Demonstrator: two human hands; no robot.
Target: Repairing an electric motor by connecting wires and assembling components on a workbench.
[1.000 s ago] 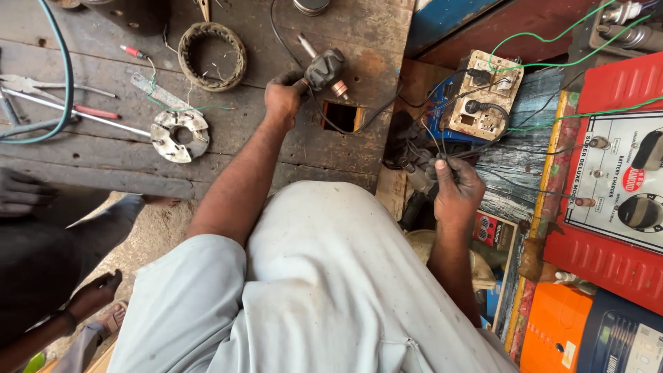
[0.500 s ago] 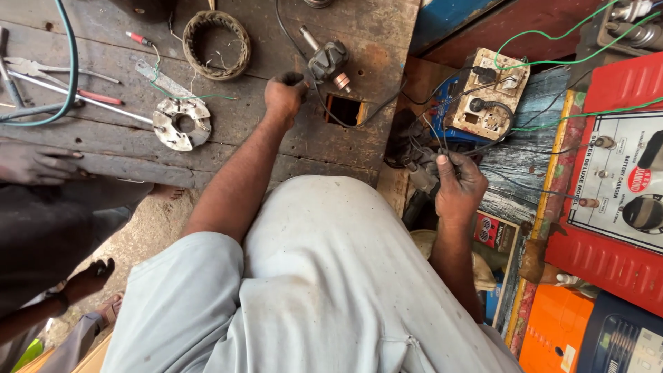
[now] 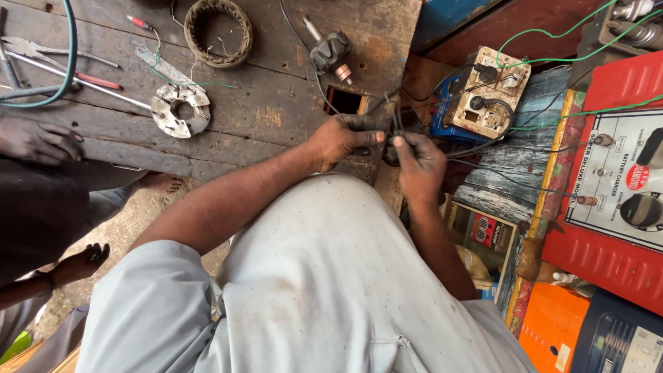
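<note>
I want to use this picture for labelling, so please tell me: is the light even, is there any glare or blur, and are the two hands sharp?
Head view: soft, even daylight, no hard shadows and no strong glare; the left hand and right hand are fairly sharp, but the dark wires between them merge into shade; edges bend slightly from the wide lens.

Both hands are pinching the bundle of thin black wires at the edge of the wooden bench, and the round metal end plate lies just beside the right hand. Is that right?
Not quite. The head view shows the left hand and right hand together on the bundle of thin black wires at the wooden bench edge, but the round metal end plate lies far off on the left-hand side, well apart from both hands.
</note>
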